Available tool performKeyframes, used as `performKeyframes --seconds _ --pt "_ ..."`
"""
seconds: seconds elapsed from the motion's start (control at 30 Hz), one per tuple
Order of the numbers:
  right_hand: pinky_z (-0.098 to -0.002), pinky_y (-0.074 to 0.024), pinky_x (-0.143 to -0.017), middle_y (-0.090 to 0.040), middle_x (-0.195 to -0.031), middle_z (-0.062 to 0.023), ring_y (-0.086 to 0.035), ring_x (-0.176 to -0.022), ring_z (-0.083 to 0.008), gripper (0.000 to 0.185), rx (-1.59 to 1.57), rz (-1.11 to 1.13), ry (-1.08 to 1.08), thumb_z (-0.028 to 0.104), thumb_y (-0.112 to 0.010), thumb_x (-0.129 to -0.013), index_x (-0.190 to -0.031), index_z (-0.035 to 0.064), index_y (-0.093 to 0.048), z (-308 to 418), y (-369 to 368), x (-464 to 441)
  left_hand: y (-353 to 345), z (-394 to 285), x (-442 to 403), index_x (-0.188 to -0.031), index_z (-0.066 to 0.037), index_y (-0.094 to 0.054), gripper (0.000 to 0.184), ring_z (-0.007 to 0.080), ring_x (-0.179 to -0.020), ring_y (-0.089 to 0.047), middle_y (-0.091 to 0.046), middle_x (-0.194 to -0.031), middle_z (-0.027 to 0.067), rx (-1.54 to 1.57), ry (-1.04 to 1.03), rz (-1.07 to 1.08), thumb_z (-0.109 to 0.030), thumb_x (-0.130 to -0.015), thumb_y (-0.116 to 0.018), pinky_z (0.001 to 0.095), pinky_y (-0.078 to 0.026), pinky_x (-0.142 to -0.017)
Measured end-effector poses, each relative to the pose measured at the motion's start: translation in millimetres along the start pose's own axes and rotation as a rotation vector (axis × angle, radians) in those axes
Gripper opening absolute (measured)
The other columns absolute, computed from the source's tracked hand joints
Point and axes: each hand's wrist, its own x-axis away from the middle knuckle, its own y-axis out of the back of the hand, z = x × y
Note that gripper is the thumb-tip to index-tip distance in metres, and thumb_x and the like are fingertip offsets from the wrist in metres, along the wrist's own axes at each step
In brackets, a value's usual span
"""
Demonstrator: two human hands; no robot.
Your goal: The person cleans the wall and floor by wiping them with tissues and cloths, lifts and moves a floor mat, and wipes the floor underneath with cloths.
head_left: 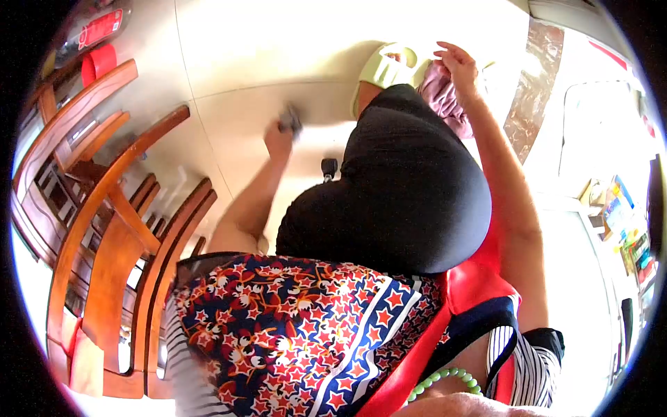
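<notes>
My left hand [279,139] reaches out over the tiled floor, its fingers closed round a small dark grey object [292,121]. Motion blur hides what kind of thing that is. On the other side, my right hand [458,68] is beside and partly over a crumpled mauve cloth [443,101], fingers apart; whether it touches the cloth I cannot tell. Close by is my foot in a pale green slipper [379,68]. My knees in black trousers [389,187] rise between the two arms, above a star-patterned apron [299,326].
Wooden chairs [114,264] crowd the left side, with a red item [99,64] among them. A black caster [329,167] shows by my knee. To the right are a brown marbled floor strip [533,90] and several colourful packages [618,212].
</notes>
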Motion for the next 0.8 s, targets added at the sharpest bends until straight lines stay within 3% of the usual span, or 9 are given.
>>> performKeyframes --seconds 0.1,0.27,0.3,0.5,0.53,0.67,0.7,0.73,0.8 --pt "-0.0257 -0.0501 -0.071 -0.067 -0.092 -0.0083 -0.06 -0.077 -0.0125 0.023 -0.042 -0.002 -0.035 0.01 -0.053 -0.091 -0.112 0.007 -0.063 -12 8 4 -60 -18 43 -0.102 -0.005 -0.057 0.023 0.0271 -0.071 -0.065 -0.064 -0.083 0.0141 0.024 0.406 0.194 -0.01 -0.08 -0.055 0.037 -0.052 -0.056" --pt "-0.0241 -0.05 -0.071 -0.067 -0.089 -0.007 -0.059 -0.077 -0.012 0.024 -0.108 -0.033 -0.026 0.007 -0.053 -0.09 -0.111 0.0051 -0.063 -9 19 16 -105 -63 -13 -0.1 -0.005 -0.053 0.02 0.0254 -0.062 -0.062 -0.061 -0.085 0.0138 0.971 0.353 0.138 0.0 -0.081 -0.049 0.034 -0.049 -0.041" --pt "-0.0233 -0.0493 -0.07 -0.066 -0.088 -0.0064 -0.059 -0.076 -0.0117 0.024 -0.122 -0.057 -0.031 0.007 -0.053 -0.089 -0.111 0.0047 -0.063 -11 21 16 -89 -111 -21 -0.102 -0.005 -0.054 0.023 0.0238 -0.064 -0.063 -0.061 -0.086 0.0123 0.774 0.386 0.045 -0.001 -0.079 -0.053 0.0351 -0.051 -0.045" --pt "-0.0202 -0.0455 -0.062 -0.063 -0.081 -0.0036 -0.052 -0.065 -0.0087 0.024 -0.192 -0.052 -0.049 0.005 -0.053 -0.088 -0.11 0.0029 -0.063 -35 30 10 -65 -294 -155 -0.092 -0.005 -0.055 0.025 0.0165 -0.052 -0.06 -0.063 -0.077 0.0096 0.954 -0.359 0.257 -0.014 -0.073 -0.069 0.0303 -0.049 -0.048" --pt "-0.0199 -0.0456 -0.062 -0.064 -0.084 -0.0048 -0.054 -0.068 -0.0091 0.025 -0.165 -0.046 -0.014 0.005 -0.053 -0.087 -0.11 0.0025 -0.063 -40 35 6 -69 -315 -196 -0.095 -0.004 -0.056 0.027 0.0159 -0.052 -0.059 -0.063 -0.076 0.0087 0.585 -0.571 0.005 -0.014 -0.074 -0.07 0.0296 -0.05 -0.049" --pt "-0.0239 -0.0482 -0.063 -0.065 -0.089 -0.0114 -0.059 -0.074 -0.0142 0.025 -0.191 -0.102 0.106 0.005 -0.055 -0.084 -0.108 0.0015 -0.063 -22 46 -6 22 -413 -149 -0.102 -0.003 -0.056 0.028 0.0144 -0.061 -0.058 -0.061 -0.078 0.0063 0.645 -0.529 0.102 -0.006 -0.076 -0.065 0.0267 -0.048 -0.052" --pt "-0.0241 -0.0483 -0.062 -0.066 -0.089 -0.0109 -0.06 -0.075 -0.0141 0.026 -0.193 -0.101 0.15 0.004 -0.055 -0.084 -0.108 0.0022 -0.063 -17 53 -19 29 -412 -155 -0.102 -0.003 -0.054 0.028 0.0109 -0.05 -0.054 -0.061 -0.076 0.0048 0.682 -0.613 0.092 -0.009 -0.078 -0.067 0.0242 -0.044 -0.043" --pt "-0.0243 -0.0484 -0.062 -0.066 -0.089 -0.0105 -0.061 -0.075 -0.014 0.026 -0.202 -0.082 0.195 0.004 -0.055 -0.084 -0.108 0.0029 -0.063 -21 54 -57 36 -411 -165 -0.109 -0.002 -0.054 0.037 0.0192 -0.07 -0.062 -0.063 -0.088 0.0109 0.596 -0.576 0.123 -0.011 -0.076 -0.065 0.0314 -0.052 -0.06" --pt "-0.0242 -0.0483 -0.062 -0.067 -0.09 -0.0093 -0.061 -0.075 -0.0133 0.026 -0.194 -0.11 0.255 0.004 -0.056 -0.084 -0.108 0.0052 -0.064 16 70 -35 59 -389 -127 -0.105 -0.001 -0.055 0.033 0.0135 -0.067 -0.06 -0.062 -0.084 0.0059 0.788 -0.626 0.088 -0.008 -0.075 -0.068 0.0246 -0.049 -0.051"
